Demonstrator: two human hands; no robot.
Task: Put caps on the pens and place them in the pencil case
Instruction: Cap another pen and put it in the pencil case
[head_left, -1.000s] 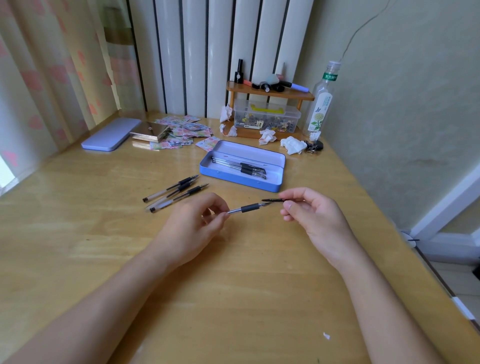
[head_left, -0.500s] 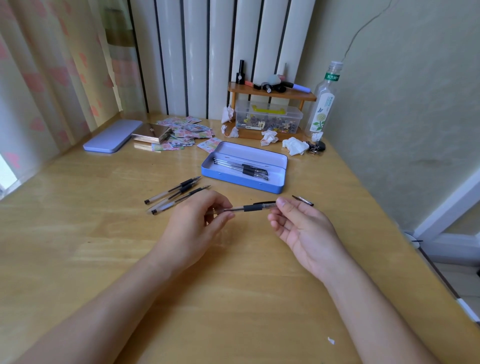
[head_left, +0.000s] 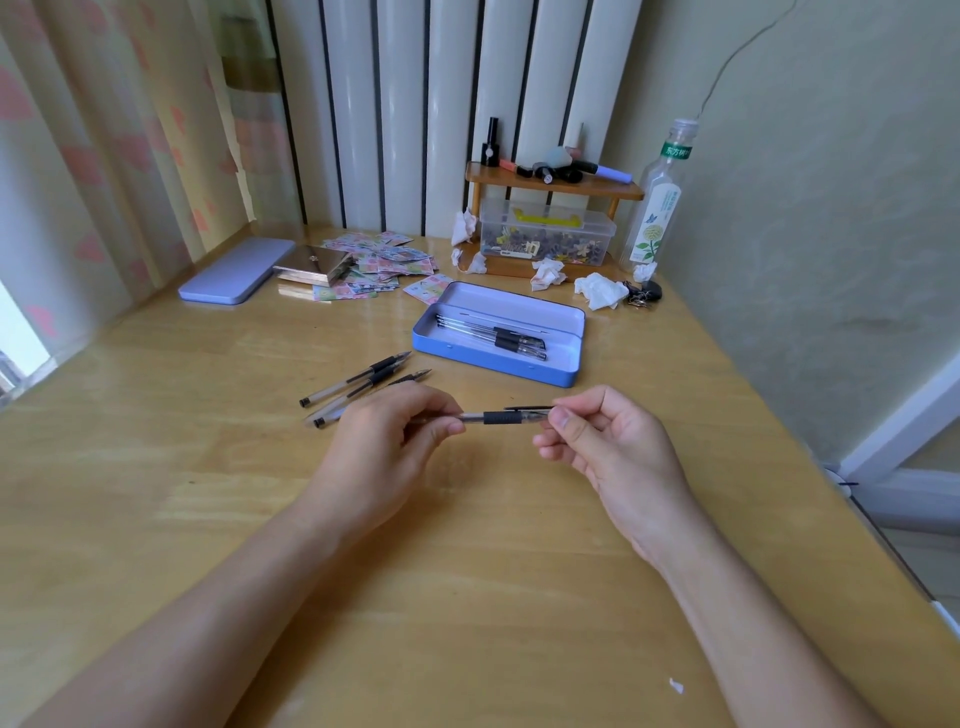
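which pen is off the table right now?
The pen held between the left hand and right hand, cap on. The others lie loose on the desk or in the blue pencil case.

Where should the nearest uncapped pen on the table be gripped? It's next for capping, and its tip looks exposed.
Grip the nearest loose pen on its clear barrel behind the black sleeve, coming from above with the left hand. It lies flat, bare tip pointing toward the pencil case, so that hold leaves the tip end free for the cap.

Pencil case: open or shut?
Open. The blue pencil case lies lidless, interior exposed, capped pens visible inside.
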